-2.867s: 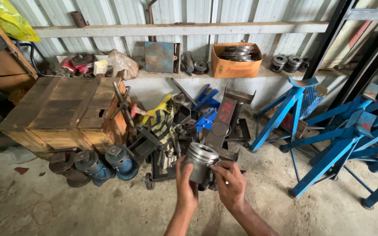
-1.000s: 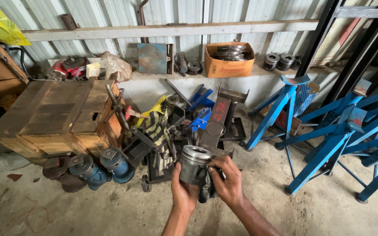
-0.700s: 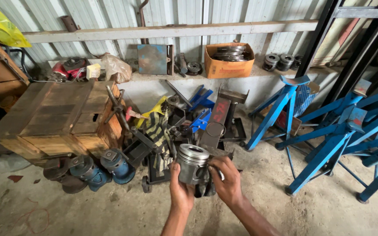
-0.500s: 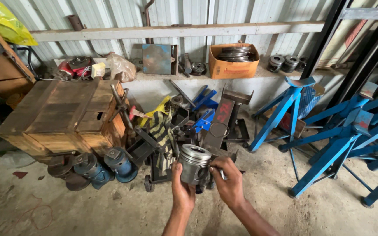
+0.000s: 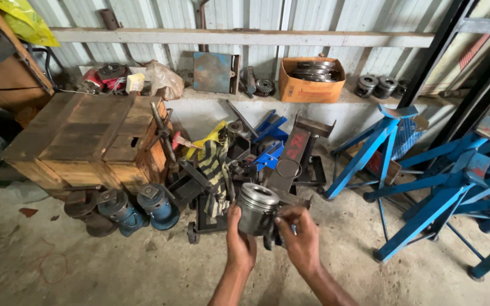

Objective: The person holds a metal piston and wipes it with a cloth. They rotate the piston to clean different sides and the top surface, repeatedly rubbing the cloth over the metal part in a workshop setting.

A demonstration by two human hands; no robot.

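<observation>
Upright metal piston (image 5: pixel 258 208), crown up, clasped between left hand (image 5: pixel 240 245) and right hand (image 5: pixel 301 242), whose fingertips pinch its right side.

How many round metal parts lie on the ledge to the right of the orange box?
3: they sit close together on the ledge, just right of the orange box: left, middle, right, partly hidden behind a black post.

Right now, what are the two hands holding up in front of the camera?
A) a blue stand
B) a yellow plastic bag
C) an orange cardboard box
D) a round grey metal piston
D: the left hand grips the round grey metal piston from below and the right hand steadies its side, while the orange cardboard box sits on the ledge behind.
</observation>
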